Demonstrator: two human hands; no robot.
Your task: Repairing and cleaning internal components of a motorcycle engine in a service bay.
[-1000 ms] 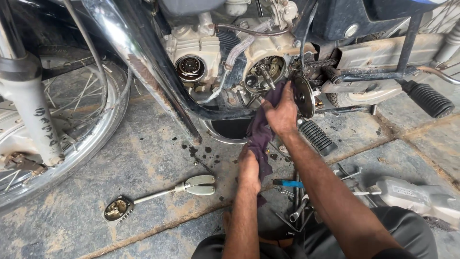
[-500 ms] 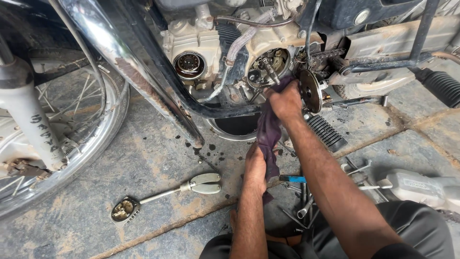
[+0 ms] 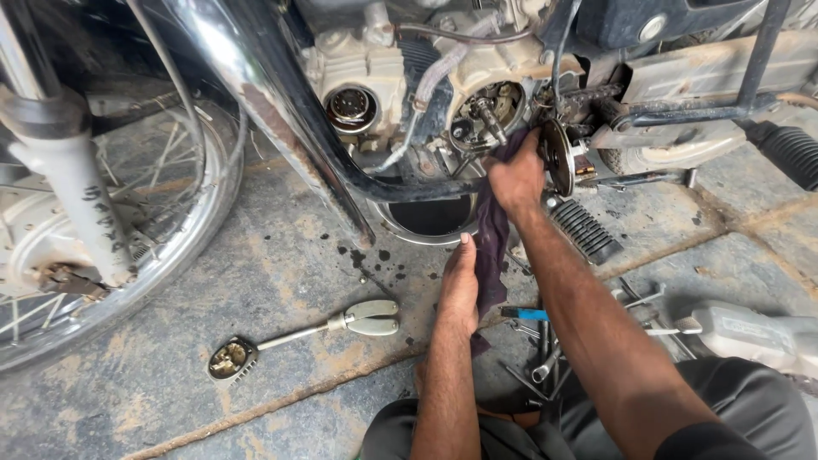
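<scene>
Head view looks down at a motorcycle engine (image 3: 426, 94) on a stained concrete floor (image 3: 281, 281). At about 1 o'clock from frame centre, the right hand (image 3: 515, 175) has its fingers closed on a dark purple rag (image 3: 492, 247), pressing it against the open engine case (image 3: 487, 111). The rag hangs down toward 6 o'clock, where the left hand (image 3: 460, 285) lies flat against it, fingers extended. A chrome lever (image 3: 307, 336) lies on the floor at 8 o'clock, and loose tools (image 3: 545, 341) lie at 4 o'clock.
</scene>
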